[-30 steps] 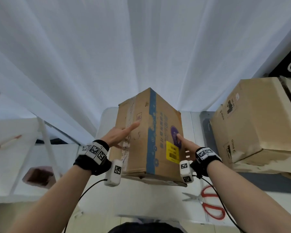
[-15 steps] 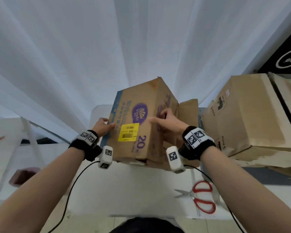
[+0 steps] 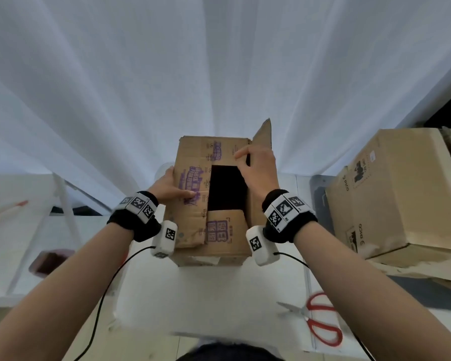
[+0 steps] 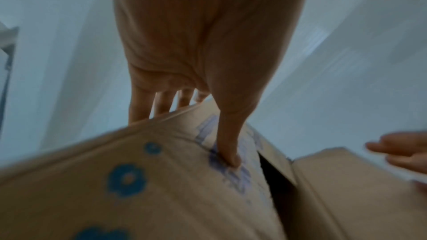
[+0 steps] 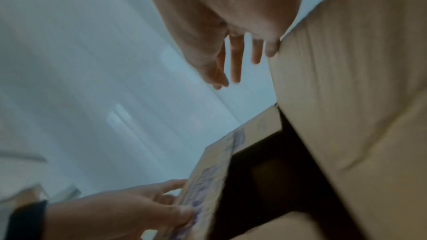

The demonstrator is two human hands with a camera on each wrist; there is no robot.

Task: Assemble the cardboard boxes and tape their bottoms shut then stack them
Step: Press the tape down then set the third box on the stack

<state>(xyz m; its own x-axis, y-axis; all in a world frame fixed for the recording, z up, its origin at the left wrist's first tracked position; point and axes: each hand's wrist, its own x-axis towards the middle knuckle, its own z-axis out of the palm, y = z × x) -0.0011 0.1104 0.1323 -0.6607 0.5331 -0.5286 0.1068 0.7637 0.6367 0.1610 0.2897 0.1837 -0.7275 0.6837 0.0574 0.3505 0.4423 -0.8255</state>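
White curtain behind, white counter [image 3: 206, 295] below. L hand [image 3: 167, 187] grips the box's left edge – thumb pressing the purple-printed left flap [image 3: 193, 188] flat, fingers wrapped down the side wall. R hand [image 3: 258, 173] sits at the right flap [image 3: 262, 136], which stands up at an angle; fingers fairly straight, resting against it by the look of the wrist view, though that's blurred, so pushing vs. pinching is hard to call. Between the hands the cardboard box [image 3: 211, 246] stands on the counter w/ its open end now up – a sec ago it showed a taped end and yellow-label side, so it's been rolled over. Near minor flap [image 3: 224, 230] folded in, dark gap [image 3: 227, 188] open in the middle. Likely means: flaps get closed next, right one to come down, then tape. Further out, red scissors [image 3: 320, 321] lie near the right forearm, and big assembled boxes [image 3: 401, 188] sit stacked at right.
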